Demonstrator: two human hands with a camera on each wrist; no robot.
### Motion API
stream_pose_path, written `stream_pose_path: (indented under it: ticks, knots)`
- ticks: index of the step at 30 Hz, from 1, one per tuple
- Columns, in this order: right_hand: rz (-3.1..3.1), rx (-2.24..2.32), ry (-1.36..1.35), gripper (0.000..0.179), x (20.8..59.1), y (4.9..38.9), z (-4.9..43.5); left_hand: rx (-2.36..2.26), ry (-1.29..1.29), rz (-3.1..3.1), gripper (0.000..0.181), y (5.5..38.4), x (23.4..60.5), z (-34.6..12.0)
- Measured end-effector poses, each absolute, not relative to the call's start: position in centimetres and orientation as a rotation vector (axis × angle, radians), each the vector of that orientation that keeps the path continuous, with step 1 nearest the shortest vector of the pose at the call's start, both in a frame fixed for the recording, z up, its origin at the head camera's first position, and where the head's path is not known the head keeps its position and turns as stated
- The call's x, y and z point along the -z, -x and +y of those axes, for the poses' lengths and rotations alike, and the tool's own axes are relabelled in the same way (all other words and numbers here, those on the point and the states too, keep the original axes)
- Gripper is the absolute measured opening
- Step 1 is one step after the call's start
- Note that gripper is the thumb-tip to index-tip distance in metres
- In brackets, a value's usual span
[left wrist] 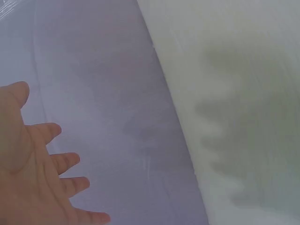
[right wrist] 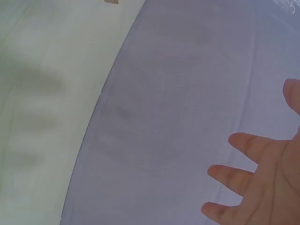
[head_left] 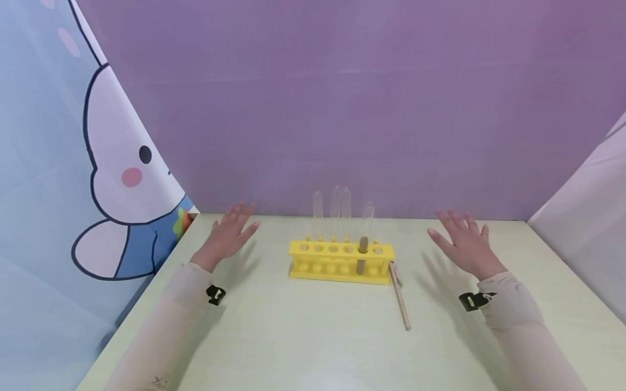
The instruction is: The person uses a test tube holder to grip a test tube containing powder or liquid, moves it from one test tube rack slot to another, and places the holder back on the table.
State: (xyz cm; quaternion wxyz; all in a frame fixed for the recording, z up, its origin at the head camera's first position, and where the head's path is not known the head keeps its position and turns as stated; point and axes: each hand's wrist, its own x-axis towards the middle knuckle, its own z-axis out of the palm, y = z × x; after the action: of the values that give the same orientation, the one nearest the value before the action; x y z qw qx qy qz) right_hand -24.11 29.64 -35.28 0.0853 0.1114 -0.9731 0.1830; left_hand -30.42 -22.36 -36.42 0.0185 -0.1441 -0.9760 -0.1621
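Observation:
A yellow test tube rack [head_left: 342, 278] stands in the middle of the table. Three clear test tubes [head_left: 318, 209] rise at its back, rounded ends up. Another test tube [head_left: 363, 247], with brown matter in its lower part, stands in a hole toward the rack's right end. Against that end lies a wooden test tube clamp [head_left: 402, 304], its handle pointing toward the person. My left hand [head_left: 227, 236] is held above the table left of the rack, fingers spread, holding nothing. On the other side my right hand [head_left: 467, 244] hovers likewise, fingers spread and touching nothing.
The pale table [head_left: 293, 336] ends at a purple cloth backdrop [head_left: 352, 125]. A blue cloth with a cartoon figure [head_left: 132, 179] hangs on the left, and a whitish cloth [head_left: 587, 217] on the right. Black straps [head_left: 216, 294] circle both wrists.

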Motion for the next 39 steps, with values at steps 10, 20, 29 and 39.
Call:
stream_pose_path:
  ticks: [10,20,29,39]
  knots:
    - [-2.986,-0.546,-0.351,0.069,36.2,23.6,28.2,0.597,0.525,-3.003,0.071,30.5,37.9,-21.8]
    - [-3.046,-0.637,-0.380,0.067,37.5,23.5,27.0,0.704,0.645,-3.023,0.074,30.1,38.9,-20.9]
    - [-2.995,-0.532,-0.479,0.059,38.8,23.6,25.8,0.798,0.739,-3.042,0.087,29.8,39.3,-20.0]
    - [-3.112,-0.590,-0.459,0.045,39.3,23.8,24.5,0.817,0.829,-3.038,0.092,30.0,40.2,-18.9]
